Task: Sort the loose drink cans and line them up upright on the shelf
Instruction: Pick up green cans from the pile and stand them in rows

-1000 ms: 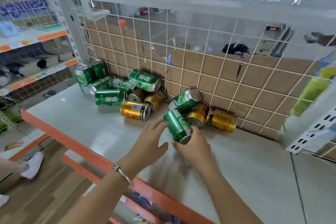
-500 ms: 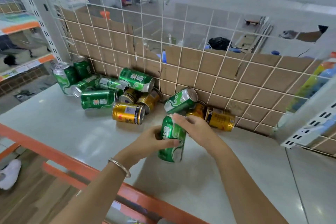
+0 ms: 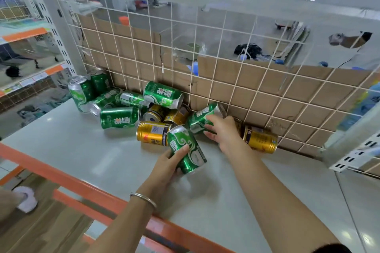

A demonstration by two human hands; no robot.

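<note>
Your shelf (image 3: 82,150) is a pale flat deck with an orange front edge, closed at the back by a white wire grid (image 3: 226,51). Brown cardboard (image 3: 257,88) stands behind the grid's lower half. Along the foot of the grid lies the pile (image 3: 131,109) of green and gold cans, most of them on their sides. Two upright cans (image 3: 80,92), both green, stand at the grid's left end.

Your right hand (image 3: 224,131) is at the foot of the grid, fingers curled around the far can (image 3: 202,116), a green one lying tilted against the wire. Your left hand (image 3: 166,162) is well forward of the grid and grips the near can (image 3: 188,146), also green, tilted with its top toward the grid. Whether its base touches the shelf is hard to tell.

A gold can (image 3: 153,132) lies on its side a little out from the grid. A second gold can (image 3: 260,138) lies at the grid's foot, further toward its right end. A silver bangle (image 3: 144,199) rings your left wrist.
</note>
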